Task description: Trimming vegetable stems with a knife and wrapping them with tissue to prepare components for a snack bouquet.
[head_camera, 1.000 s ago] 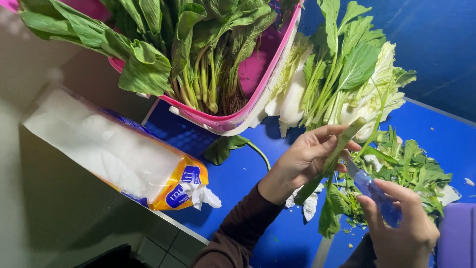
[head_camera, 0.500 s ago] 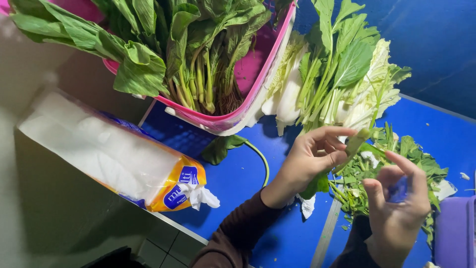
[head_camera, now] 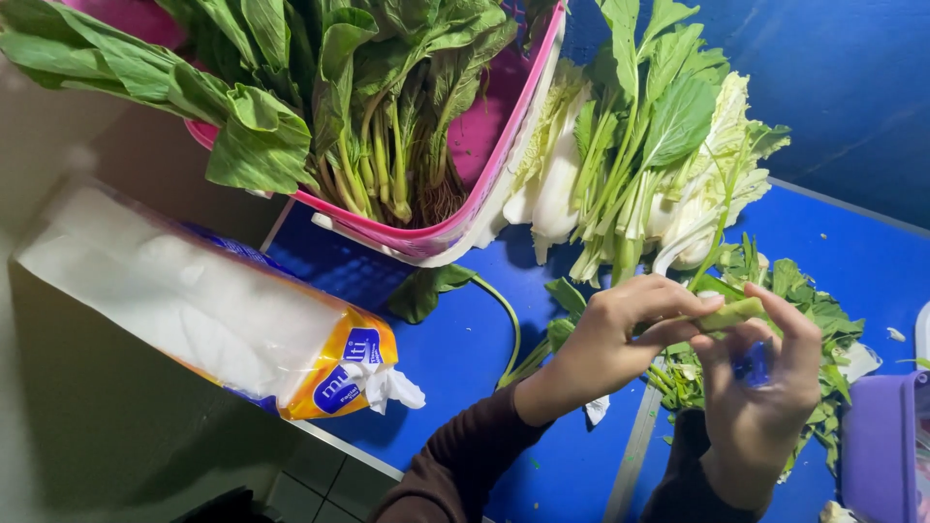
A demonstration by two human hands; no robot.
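Note:
My left hand pinches a pale green vegetable stalk between thumb and fingers. My right hand is raised just beside it, fingertips touching the same stalk, with something blue tucked against its palm. Under both hands lies a heap of cut green leaves and stems on the blue table. Behind them rests a bunch of leafy greens with white stalks.
A pink basket full of leafy greens stands at the back left. A plastic pack of white tissue lies at the table's left edge. A purple container sits at the right edge. One loose leaf lies by the basket.
The right hand has risen from low on the table and its fingers have come up to the stalk; the long green stem in my left hand now shows only as a short piece.

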